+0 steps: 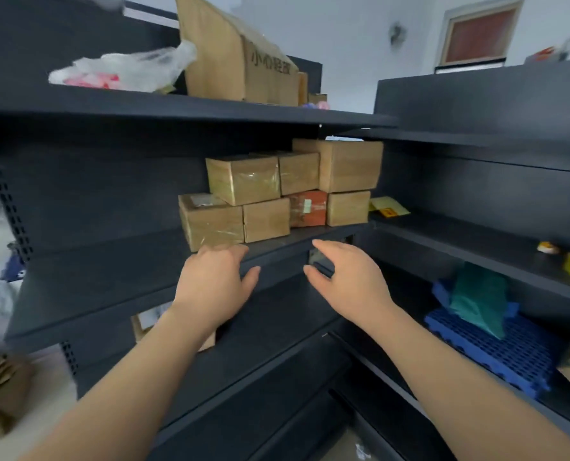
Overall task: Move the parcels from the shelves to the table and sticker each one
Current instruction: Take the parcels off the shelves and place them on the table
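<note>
Two shelf units (110,287): dark, matte metal, meeting at a corner ahead of the hands; pale wall (350,34) behind.
Parcels (267,221): brown cardboard boxes, taped and glossy, stacked in two tiers on the shelf just above the fingertips.
Left hand (215,284): palm down, fingers straight, holding nothing, tips near the closest parcel's lower edge.
Right hand (346,281): alongside, fingers relaxed and spread, empty.

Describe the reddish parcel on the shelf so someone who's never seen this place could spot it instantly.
Look at the middle shelf of the dark shelving unit, where a two-layer stack of cardboard parcels sits. In the bottom row, third from the left, is the reddish parcel. It is the only orange-red box, with a pale label on its front; all its neighbours are plain brown.
</note>
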The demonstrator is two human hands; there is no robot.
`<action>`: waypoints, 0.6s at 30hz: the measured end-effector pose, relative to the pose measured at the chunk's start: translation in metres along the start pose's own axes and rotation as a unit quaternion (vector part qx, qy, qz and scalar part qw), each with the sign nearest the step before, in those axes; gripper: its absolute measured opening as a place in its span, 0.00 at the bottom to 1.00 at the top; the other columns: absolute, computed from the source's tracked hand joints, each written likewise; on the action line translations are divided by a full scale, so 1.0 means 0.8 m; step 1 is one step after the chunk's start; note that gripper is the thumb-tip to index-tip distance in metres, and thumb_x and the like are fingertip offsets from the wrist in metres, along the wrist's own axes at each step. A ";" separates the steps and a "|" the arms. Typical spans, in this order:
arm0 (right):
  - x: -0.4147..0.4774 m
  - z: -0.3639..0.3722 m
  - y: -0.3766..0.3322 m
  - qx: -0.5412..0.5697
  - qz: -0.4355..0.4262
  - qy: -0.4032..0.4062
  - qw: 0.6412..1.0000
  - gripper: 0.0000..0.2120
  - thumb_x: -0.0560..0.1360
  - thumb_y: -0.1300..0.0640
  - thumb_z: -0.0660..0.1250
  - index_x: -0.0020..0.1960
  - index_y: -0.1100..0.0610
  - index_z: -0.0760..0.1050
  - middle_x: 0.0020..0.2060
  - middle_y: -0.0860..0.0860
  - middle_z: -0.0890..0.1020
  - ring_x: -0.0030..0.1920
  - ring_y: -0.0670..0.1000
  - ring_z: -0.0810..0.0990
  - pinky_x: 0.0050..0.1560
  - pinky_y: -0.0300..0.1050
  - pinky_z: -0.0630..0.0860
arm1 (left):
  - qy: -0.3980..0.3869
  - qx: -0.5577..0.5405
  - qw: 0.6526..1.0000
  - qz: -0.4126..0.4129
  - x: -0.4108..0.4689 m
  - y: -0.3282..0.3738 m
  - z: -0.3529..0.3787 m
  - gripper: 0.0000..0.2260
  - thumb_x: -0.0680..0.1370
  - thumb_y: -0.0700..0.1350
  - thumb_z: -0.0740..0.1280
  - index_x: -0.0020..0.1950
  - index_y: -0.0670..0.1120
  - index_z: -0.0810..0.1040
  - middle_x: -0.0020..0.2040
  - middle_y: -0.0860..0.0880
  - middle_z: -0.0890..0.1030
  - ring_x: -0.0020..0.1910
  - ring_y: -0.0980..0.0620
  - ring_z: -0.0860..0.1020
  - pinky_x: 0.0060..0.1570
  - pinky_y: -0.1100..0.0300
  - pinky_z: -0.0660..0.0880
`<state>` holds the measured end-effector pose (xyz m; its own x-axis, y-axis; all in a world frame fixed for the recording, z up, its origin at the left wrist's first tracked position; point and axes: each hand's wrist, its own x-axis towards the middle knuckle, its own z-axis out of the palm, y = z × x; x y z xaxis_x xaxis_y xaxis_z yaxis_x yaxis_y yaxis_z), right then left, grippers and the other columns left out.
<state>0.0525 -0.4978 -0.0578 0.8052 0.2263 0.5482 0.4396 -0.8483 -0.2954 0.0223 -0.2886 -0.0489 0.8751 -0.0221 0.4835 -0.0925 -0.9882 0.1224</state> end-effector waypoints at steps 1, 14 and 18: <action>0.019 0.007 -0.003 0.001 -0.008 -0.002 1.000 0.26 0.78 0.45 0.64 0.73 0.51 0.68 0.70 0.47 0.72 0.71 0.49 0.68 0.69 0.43 0.64 | 0.001 0.008 1.000 -0.012 0.014 -0.011 0.001 0.17 0.79 0.57 0.59 0.62 0.49 0.75 0.54 0.49 0.81 0.55 0.46 0.75 0.50 0.54 0.74; 0.268 0.082 0.028 0.034 -0.041 -0.009 0.999 0.28 0.77 0.44 0.64 0.74 0.50 0.66 0.57 0.54 0.82 0.52 0.55 0.81 0.51 0.44 0.77 | 0.023 -0.029 0.992 -0.122 0.215 -0.077 0.029 0.23 0.78 0.55 0.64 0.70 0.45 0.68 0.61 0.43 0.76 0.56 0.43 0.77 0.47 0.54 0.75; 0.329 0.094 0.042 0.039 -0.031 -0.007 0.999 0.30 0.77 0.44 0.64 0.76 0.51 0.62 0.56 0.54 0.82 0.50 0.53 0.81 0.49 0.44 0.77 | 0.017 -0.058 0.989 -0.132 0.267 -0.083 0.046 0.30 0.78 0.55 0.65 0.74 0.43 0.60 0.65 0.40 0.73 0.56 0.42 0.77 0.52 0.51 0.77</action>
<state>0.3090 -0.4307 0.0173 0.7811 0.2848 0.5557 0.5175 -0.7932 -0.3209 0.2332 -0.2330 0.0141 0.8597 0.2411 0.4502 0.0816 -0.9351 0.3450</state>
